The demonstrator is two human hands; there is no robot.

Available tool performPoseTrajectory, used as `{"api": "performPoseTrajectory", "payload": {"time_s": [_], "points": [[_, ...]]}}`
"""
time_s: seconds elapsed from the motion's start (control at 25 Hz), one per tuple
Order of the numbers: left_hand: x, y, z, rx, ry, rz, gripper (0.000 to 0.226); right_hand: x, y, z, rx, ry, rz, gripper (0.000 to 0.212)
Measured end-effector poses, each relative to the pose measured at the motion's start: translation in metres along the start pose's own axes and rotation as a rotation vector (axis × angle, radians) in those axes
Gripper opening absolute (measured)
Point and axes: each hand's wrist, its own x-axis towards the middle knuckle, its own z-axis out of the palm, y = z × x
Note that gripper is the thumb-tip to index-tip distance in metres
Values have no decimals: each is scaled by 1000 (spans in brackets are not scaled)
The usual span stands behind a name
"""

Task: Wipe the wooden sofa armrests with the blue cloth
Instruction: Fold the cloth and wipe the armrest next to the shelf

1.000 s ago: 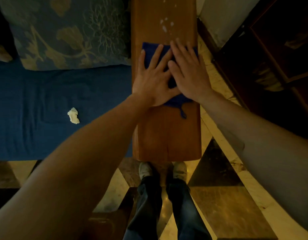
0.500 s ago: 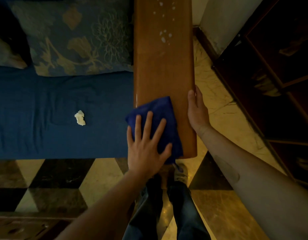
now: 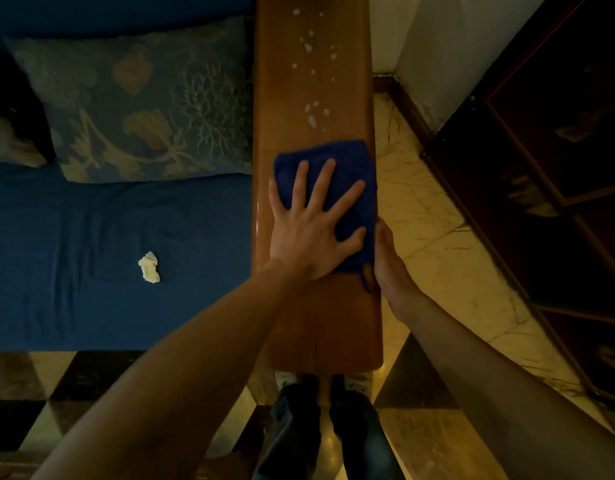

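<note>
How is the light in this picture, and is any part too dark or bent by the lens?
Head view: dim, warm yellowish light; the cabinet at right is nearly black; faint glare on the armrest edge; the left hand on the blue cloth is sharp; wide-angle lens stretches the forearms.

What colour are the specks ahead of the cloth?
White specks, seen in the head view.

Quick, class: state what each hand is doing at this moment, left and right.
Left hand: open, fingers spread flat, pressing the blue cloth on the armrest.
Right hand: at the armrest's outer edge; grip cannot be told.
</note>
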Motion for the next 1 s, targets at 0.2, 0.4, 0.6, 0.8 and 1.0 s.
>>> {"api": "performPoseTrajectory", "payload": {"time_s": [0.2, 0.4, 0.6, 0.8, 1.0], "points": [[113, -20, -16, -81, 50, -116, 74, 45, -29, -12, -20, 60, 23, 64], [145, -67, -21, -156, 98, -218, 73, 57, -47, -13, -32, 129, 6, 70], [34, -49, -8, -206, 57, -215, 73, 71, -76, 2, 224, 158, 101, 70], [-12, -35, 2, -103, -27, -113, 77, 105, -107, 11, 88, 255, 82, 88], [129, -76, -26, -127, 14, -104, 80, 136, -145, 17, -98, 311, 4, 61]]}}
